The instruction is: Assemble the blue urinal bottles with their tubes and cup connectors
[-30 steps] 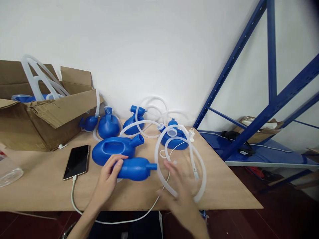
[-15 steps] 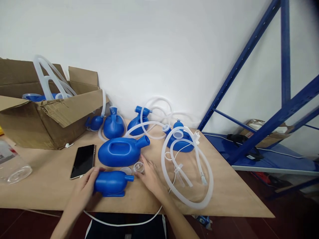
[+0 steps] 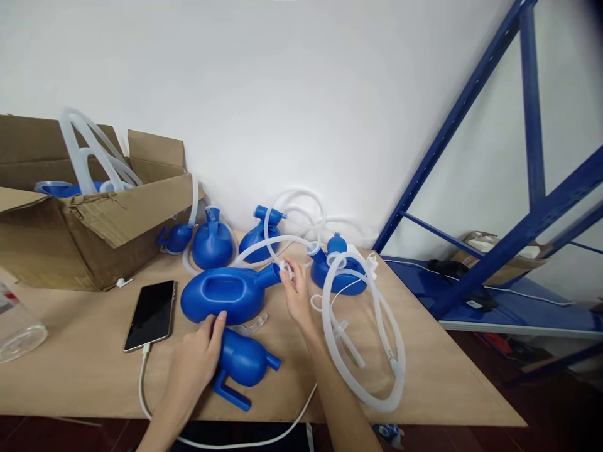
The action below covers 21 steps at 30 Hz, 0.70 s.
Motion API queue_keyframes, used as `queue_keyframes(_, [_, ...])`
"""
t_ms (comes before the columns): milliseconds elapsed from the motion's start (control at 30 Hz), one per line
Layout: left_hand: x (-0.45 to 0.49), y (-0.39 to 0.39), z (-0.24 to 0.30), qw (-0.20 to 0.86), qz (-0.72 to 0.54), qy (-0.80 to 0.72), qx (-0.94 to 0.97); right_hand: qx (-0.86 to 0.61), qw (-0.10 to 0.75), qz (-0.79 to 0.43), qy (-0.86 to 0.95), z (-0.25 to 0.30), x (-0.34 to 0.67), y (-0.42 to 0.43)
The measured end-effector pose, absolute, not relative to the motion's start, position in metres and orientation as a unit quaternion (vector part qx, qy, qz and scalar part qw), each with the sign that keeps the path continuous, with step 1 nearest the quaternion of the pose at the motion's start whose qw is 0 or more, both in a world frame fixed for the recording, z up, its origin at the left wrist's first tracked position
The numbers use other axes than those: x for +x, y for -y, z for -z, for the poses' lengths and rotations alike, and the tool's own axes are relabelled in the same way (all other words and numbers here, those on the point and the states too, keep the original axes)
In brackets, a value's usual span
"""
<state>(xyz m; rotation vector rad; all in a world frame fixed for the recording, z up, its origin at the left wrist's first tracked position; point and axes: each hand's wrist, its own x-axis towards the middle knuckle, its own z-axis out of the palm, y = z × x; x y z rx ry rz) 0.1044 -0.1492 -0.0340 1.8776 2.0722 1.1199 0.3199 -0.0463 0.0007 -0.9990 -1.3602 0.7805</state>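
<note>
Lying crosswise, the blue bottle [image 3: 214,309] points right, hands [image 3: 196,356] [image 3: 298,298] gripping smaller vessel [image 3: 245,362] and white piece [image 3: 286,269]

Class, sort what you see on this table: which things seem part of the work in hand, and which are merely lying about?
Likely part of the work:
smaller blue vessel, in the left hand
larger blue bottle, beside it
small whitish piece, at the right hand, by the bottle's spout

Apparently just lying about:
phone
white cable
clear plastic container

Blue shelving [image 3: 532,119] stands by a white wall [image 3: 273,107]; the floor [image 3: 452,437] seems tiled.
</note>
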Motion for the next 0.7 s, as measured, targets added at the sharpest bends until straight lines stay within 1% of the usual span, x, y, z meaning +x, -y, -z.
queue_keyframes(67, [0.118, 0.148, 0.031, 0.032, -0.357, -0.704, 0.613, -0.419, 0.574, -0.305, 0.634, 0.000, 0.310, 0.038])
queue_keyframes(133, [0.131, 0.144, 0.030, 0.000, -0.391, -0.691, 0.608, -0.413, 0.569, -0.286, 0.651, 0.004, 0.304, 0.033])
queue_keyframes(267, [0.153, 0.133, 0.036, -0.079, -0.478, -0.586, 0.649, -0.386, 0.550, -0.277, 0.687, 0.012, 0.302, 0.028])
queue_keyframes(367, [0.164, 0.131, 0.041, -0.116, -0.482, -0.487, 0.719, -0.368, 0.520, -0.271, 0.721, 0.010, 0.306, 0.023])
queue_keyframes(433, [0.169, 0.131, 0.039, -0.138, -0.471, -0.450, 0.746, -0.359, 0.501, -0.259, 0.744, 0.009, 0.308, 0.019])
queue_keyframes(500, [0.169, 0.131, 0.032, -0.165, -0.444, -0.454, 0.754, -0.357, 0.499, -0.246, 0.751, 0.010, 0.308, 0.013])
queue_keyframes(700, [0.132, 0.097, 0.001, -0.243, -0.326, -0.571, 0.713, -0.353, 0.557, -0.213, 0.721, 0.020, 0.303, 0.009])
